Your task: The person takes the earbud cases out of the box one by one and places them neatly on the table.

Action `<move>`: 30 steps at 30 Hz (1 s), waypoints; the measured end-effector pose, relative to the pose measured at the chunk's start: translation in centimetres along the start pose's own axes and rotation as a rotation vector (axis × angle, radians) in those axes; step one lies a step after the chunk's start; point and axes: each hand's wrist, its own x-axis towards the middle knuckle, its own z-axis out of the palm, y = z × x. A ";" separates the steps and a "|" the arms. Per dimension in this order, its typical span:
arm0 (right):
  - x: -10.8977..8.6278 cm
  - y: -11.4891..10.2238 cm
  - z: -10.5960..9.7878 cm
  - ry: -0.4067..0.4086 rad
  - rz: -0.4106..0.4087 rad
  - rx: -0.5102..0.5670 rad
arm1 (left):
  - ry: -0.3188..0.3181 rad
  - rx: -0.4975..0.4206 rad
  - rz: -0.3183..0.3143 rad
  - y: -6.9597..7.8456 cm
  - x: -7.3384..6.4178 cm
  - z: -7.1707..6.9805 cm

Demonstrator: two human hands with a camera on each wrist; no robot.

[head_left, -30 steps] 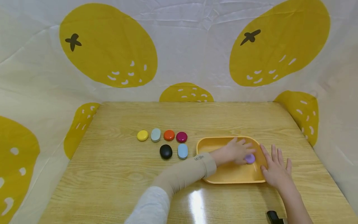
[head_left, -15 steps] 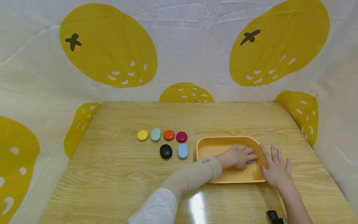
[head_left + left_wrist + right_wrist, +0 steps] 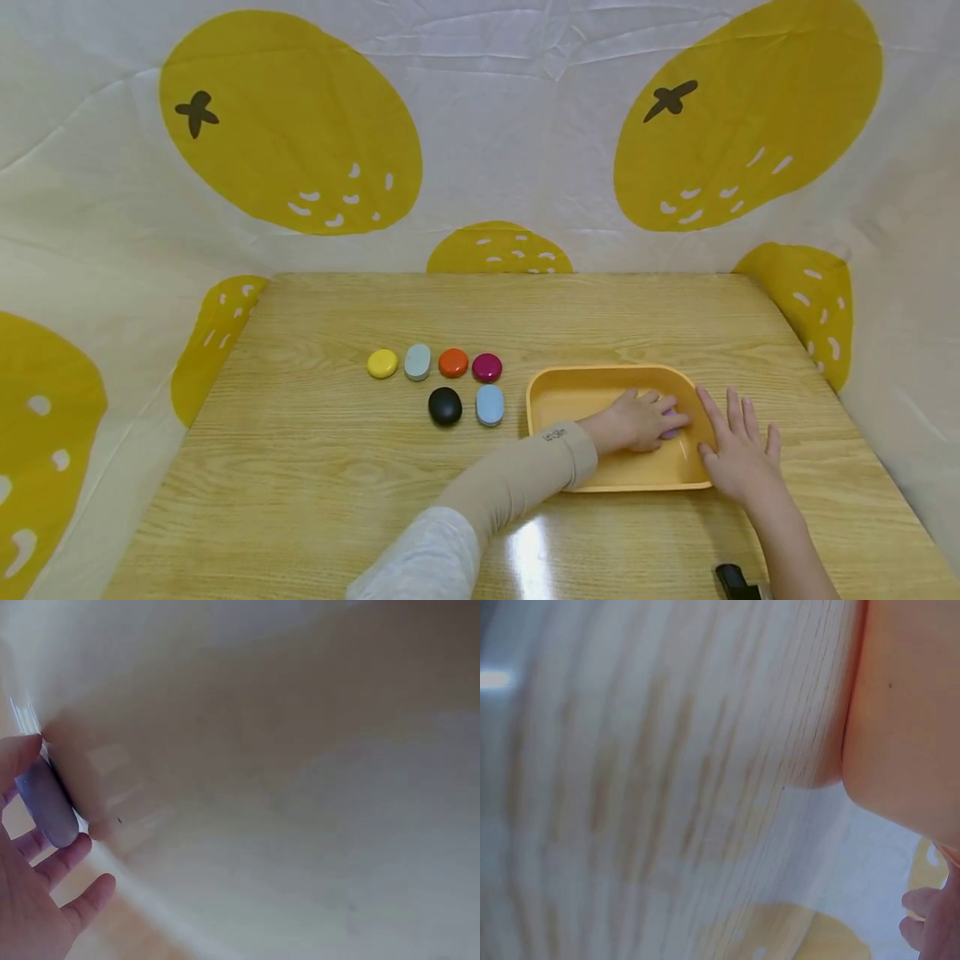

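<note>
Inside an orange-yellow oblong tray [image 3: 558, 396], my left hand [image 3: 639, 421] pinches a smooth lilac pebble-like piece [image 3: 674, 423] near the right end. The left wrist view shows that rounded piece [image 3: 49, 804] between the thumb and the fingers, low over the tray floor. My right hand [image 3: 744, 460] touches the tray's right rim from outside, its fingers spread. In the right wrist view the tray's outer wall [image 3: 904, 712] fills the upper right, and only a few fingers [image 3: 919, 926] of that hand show at the edge.
Left of the tray lie yellow [image 3: 382, 363], grey-green [image 3: 417, 362], orange-red [image 3: 453, 362], magenta [image 3: 487, 367], black [image 3: 446, 407] and light blue [image 3: 491, 405] pieces on the wooden table [image 3: 300, 483]. A black object [image 3: 733, 581] sits by the right forearm. Fruit-patterned cloth surrounds the table.
My left hand has come down and a little to the right, and its fingers have closed on the lilac piece. The right hand and the tray have stayed in place.
</note>
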 end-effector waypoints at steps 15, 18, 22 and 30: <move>-0.1 0.0 0.2 0.012 -0.004 0.013 | 0.161 -0.010 0.075 -2.8 -3.5 -1.3; 0.0 -0.2 0.2 0.000 -0.006 0.022 | 0.230 -0.026 0.078 -4.3 -5.6 -1.9; -0.1 -0.2 0.1 -0.009 -0.010 0.029 | 0.318 -0.076 0.085 -6.7 -8.6 -2.4; -0.2 -0.3 -0.1 -0.007 -0.005 0.034 | 0.408 -0.169 0.005 -11.2 -14.2 -0.6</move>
